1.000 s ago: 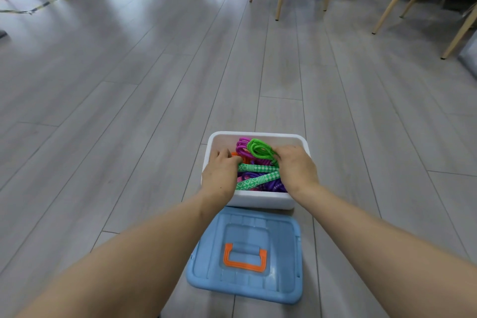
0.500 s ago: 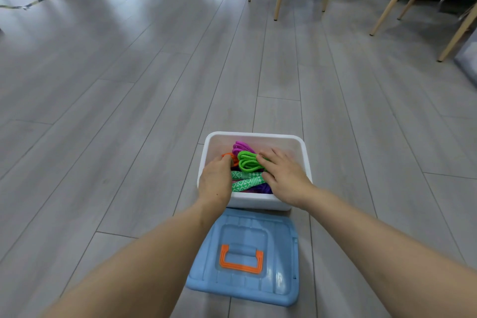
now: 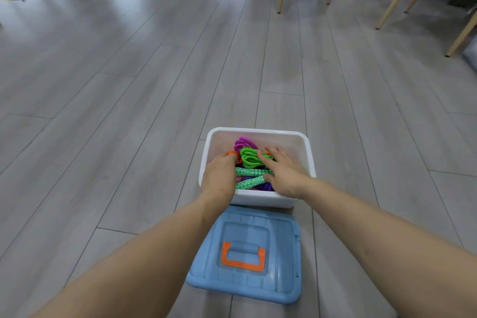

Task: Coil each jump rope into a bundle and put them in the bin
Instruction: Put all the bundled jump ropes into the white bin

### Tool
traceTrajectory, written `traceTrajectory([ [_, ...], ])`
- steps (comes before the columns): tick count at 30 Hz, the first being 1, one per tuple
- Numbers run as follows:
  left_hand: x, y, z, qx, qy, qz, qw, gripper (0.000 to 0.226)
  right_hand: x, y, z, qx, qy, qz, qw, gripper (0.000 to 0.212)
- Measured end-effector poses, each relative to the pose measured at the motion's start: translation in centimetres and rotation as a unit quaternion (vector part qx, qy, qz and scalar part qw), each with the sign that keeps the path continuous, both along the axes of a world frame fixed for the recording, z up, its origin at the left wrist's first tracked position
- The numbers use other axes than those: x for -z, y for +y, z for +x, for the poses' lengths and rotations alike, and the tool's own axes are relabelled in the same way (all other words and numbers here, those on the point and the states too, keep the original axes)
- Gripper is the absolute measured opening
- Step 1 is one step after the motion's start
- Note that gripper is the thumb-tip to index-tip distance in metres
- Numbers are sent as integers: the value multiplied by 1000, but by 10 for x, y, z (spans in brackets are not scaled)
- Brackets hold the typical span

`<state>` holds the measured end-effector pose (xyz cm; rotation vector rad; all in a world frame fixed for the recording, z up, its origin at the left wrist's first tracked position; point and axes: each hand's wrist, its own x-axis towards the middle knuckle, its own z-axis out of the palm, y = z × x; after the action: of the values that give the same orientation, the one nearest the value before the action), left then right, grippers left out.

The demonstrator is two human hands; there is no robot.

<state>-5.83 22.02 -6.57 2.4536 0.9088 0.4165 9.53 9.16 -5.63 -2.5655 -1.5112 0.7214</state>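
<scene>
Lid (image 3: pixel 245 255) lies nearest; beyond it the bin (image 3: pixel 258 134) holds the coiled ropes. Left hand (image 3: pixel 218 178) curls in among them — grip hidden; right hand (image 3: pixel 284 173) presses flat on the green rope (image 3: pixel 249 157). Light, springy cord — best taken by the handles (image 3: pixel 247 183).

Ropes (image 3: pixel 249 159) crowd the bin's (image 3: pixel 258 131) left and middle; its far-right corner stays bare.

From where I stand, there is no writing to read anywhere: no label, brand, number or sign.
</scene>
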Motion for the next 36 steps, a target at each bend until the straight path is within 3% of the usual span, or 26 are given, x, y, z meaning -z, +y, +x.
traceTrajectory([
  [3, -5, 3, 2, -27, 16, -78, 996, 29, -7, -3, 0, -6, 2, -4, 1000, 71],
  [7, -22, 1, -8, 24, 12, -77, 997, 27, -30, -16, -8, 1, 14, 33, 999, 72],
  [10, -33, -6, -26, 37, -7, -30, 999, 28, -45, -37, -21, 44, 50, 159, 985, 63],
  [13, -39, -18, -52, -11, 0, 20, 1000, 16, -50, -67, -40, 65, -14, 317, 946, 41],
  [16, -40, -37, -84, -32, -25, 54, 998, 14, -42, -100, -65, 77, -50, 367, 926, 32],
  [20, -17, -54, -121, -95, -1, -49, 994, 13, -4, -133, -94, 106, -18, 311, 944, 26],
  [24, 26, -53, -140, -136, 131, -136, 973, 24, 42, -152, -115, 202, 36, 140, 969, 30],
  [28, 51, -53, -147, -161, 210, -210, 941, 30, 60, -150, -126, 267, 89, 3, 959, 44],
  [32, 58, -54, -148, -170, 235, -213, 933, 31, 63, -141, -132, 301, 110, 21, 947, 45],
  [36, 54, -52, -160, -212, 207, -246, 923, 27, 56, -145, -136, 338, 136, 86, 927, 39],
])
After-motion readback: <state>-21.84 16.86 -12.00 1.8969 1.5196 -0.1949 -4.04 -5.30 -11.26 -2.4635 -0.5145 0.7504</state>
